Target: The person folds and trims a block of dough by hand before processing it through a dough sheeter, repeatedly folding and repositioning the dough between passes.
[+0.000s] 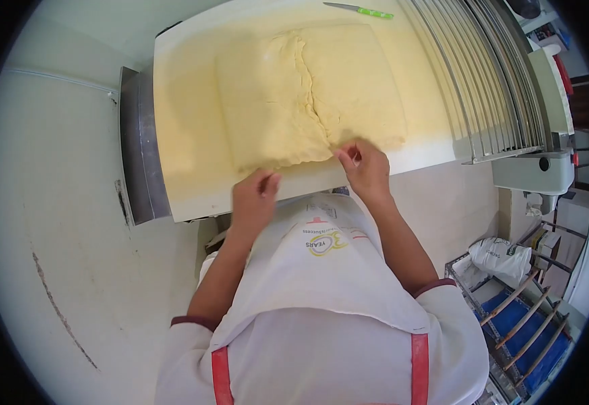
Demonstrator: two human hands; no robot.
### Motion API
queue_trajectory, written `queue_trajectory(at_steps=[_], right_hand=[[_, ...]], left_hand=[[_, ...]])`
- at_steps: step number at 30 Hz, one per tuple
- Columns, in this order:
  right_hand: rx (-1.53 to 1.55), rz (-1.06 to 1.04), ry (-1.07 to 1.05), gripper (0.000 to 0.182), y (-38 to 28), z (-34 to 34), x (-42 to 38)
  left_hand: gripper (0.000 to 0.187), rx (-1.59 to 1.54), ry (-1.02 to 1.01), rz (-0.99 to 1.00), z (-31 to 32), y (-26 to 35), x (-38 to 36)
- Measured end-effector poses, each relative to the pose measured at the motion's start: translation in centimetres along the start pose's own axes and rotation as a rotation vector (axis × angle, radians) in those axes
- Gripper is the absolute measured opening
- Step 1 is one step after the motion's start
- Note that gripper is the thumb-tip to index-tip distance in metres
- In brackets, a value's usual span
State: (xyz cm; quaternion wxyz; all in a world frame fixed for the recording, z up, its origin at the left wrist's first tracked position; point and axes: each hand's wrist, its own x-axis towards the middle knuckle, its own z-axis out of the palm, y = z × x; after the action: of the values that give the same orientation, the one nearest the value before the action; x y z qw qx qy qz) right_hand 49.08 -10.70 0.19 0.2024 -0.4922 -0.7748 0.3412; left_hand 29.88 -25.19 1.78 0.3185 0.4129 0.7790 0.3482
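A wide slab of pale yellow dough (261, 101) lies folded on the work table, with a ragged seam (302, 71) running down its middle. At the near edge of the dough, by the seam's lower end, my right hand (367, 170) has its thumb and fingertips closed on the edge. My left hand (254, 199) is at the near left part of the same edge, its fingers curled together. Whether dough is between those left fingers is hidden.
A knife with a green handle (375, 13) rests at the table's far edge. Metal wire racks (490, 81) stand on the right, beside a pale green machine (534, 172). A metal panel (139, 142) borders the left end. Lower right, a white bag (501, 258) sits on a rack.
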Motion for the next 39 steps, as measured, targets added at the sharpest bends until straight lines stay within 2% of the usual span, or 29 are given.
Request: queue_trajectory(at_steps=[1, 3, 6, 10, 12, 15, 18, 21, 24, 25, 27, 30, 34, 36, 37, 39], right_hand=[[-0.036, -0.170, 0.169, 0.020, -0.8, 0.1, 0.8], [-0.150, -0.204, 0.181, 0.021, -1.2, 0.8, 2.0], [-0.262, -0.232, 0.147, 0.023, -0.4, 1.4, 3.1], [-0.265, -0.241, 0.103, 0.020, -0.2, 1.2, 3.0], [-0.193, -0.264, 0.180, 0.015, -0.8, 0.6, 3.2], [-0.154, -0.277, 0.184, 0.013, -1.4, 1.3, 4.6], [-0.215, -0.285, 0.140, 0.017, -1.0, 2.2, 5.5], [-0.207, -0.336, 0.146, 0.017, -0.6, 2.0, 5.6], [-0.070, -0.333, 0.214, 0.013, -1.9, 1.4, 6.0], [-0.011, -0.308, 0.246, 0.011, -2.4, 1.4, 6.2], [-0.096, -0.346, 0.223, 0.012, -2.4, 2.6, 7.4], [-0.155, -0.397, 0.229, 0.014, -1.8, 3.8, 8.7], [-0.004, -0.288, 0.105, 0.012, -2.0, 2.8, 8.7], [-0.036, -0.294, 0.237, 0.010, -3.5, 2.9, 9.2], [-0.051, -0.288, 0.300, 0.010, -3.9, 3.0, 9.4], [-0.145, -0.317, 0.250, 0.013, -2.9, 3.8, 10.6]], left_hand=[[0.039, 0.056, 0.051, 0.303, 1.5, 0.9, 0.8], [0.058, 0.471, 0.122, 0.618, 3.9, 3.6, 3.0], [0.070, 0.596, 0.058, 0.539, 6.2, 3.2, 4.8], [0.068, 0.588, 0.058, 0.567, 5.5, 3.1, 5.4], [0.066, 0.531, -0.006, 0.551, 4.3, 2.9, 5.6], [0.059, 0.558, 0.120, 0.562, 3.9, 3.4, 6.8], [0.054, 0.617, 0.142, 0.589, 5.1, 2.9, 8.3], [0.054, 0.625, 0.043, 0.571, 4.3, 3.1, 8.7], [0.052, 0.380, -0.097, 0.506, 1.5, 3.5, 9.5], [0.051, 0.427, -0.036, 0.542, 1.7, 3.4, 10.0], [0.049, 0.516, 0.072, 0.603, 2.9, 2.8, 10.8], [0.046, 0.660, 0.092, 0.604, 3.5, 2.9, 11.7], [0.048, 0.647, -0.047, 0.554, 1.6, 4.0, 12.2], [0.049, 0.517, -0.044, 0.541, 0.5, 4.5, 12.9], [0.048, 0.565, 0.014, 0.576, 0.9, 4.2, 13.5], [0.047, 0.656, 0.113, 0.630, 2.3, 3.2, 14.1]])
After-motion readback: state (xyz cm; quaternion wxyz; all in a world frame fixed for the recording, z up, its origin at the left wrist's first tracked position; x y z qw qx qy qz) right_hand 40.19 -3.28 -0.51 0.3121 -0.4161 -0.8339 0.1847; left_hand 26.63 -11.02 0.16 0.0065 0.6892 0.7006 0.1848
